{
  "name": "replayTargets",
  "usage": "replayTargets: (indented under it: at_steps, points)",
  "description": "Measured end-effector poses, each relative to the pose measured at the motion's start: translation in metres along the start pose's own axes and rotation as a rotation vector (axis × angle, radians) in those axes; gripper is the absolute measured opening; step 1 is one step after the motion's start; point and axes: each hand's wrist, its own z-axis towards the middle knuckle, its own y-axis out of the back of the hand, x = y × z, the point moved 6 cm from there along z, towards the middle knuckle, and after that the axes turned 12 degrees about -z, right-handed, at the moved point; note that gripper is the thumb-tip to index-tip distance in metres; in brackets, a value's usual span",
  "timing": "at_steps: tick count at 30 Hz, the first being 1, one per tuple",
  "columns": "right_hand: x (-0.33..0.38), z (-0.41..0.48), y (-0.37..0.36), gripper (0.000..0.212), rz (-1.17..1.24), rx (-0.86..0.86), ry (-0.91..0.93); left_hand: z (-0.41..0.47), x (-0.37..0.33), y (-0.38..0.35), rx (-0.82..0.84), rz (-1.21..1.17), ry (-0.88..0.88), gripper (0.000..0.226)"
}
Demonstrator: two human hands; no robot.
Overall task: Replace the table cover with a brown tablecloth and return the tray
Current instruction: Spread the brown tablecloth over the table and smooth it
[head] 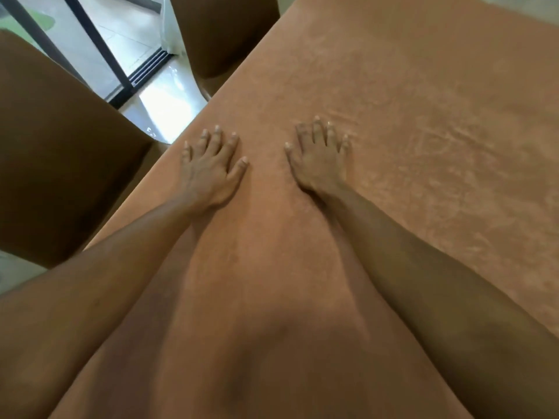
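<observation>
A brown tablecloth (408, 122) covers the whole table top and fills most of the view. Its surface shows faint streaks and nap marks to the right of my hands. My left hand (210, 167) lies flat on the cloth close to the table's left edge, fingers spread and straight. My right hand (320, 160) lies flat a short way to its right, fingers also spread, palm down on the cloth. Neither hand holds anything. No tray is in view.
Two brown chairs stand along the table's left side, one large chair back (60, 152) near me and another chair (223, 34) farther off. Beyond them are a glossy pale floor (169, 98) and a dark-framed sliding glass door (99, 52).
</observation>
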Motion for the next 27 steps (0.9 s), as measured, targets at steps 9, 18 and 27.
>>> replayTargets:
  at_steps: [9,18,27]
  points:
    - [0.020,0.005,0.003,0.067,0.005,0.006,0.028,-0.020,0.072,0.037,-0.077,-0.003,0.258,0.077]
    - [0.092,-0.068,0.010,0.063,0.037,0.052,0.077,-0.142,0.131,0.062,-0.206,-0.067,0.320,0.069]
    - [0.274,-0.380,0.016,0.070,0.094,0.122,0.643,-0.324,0.153,0.058,-0.155,-0.090,0.252,0.062]
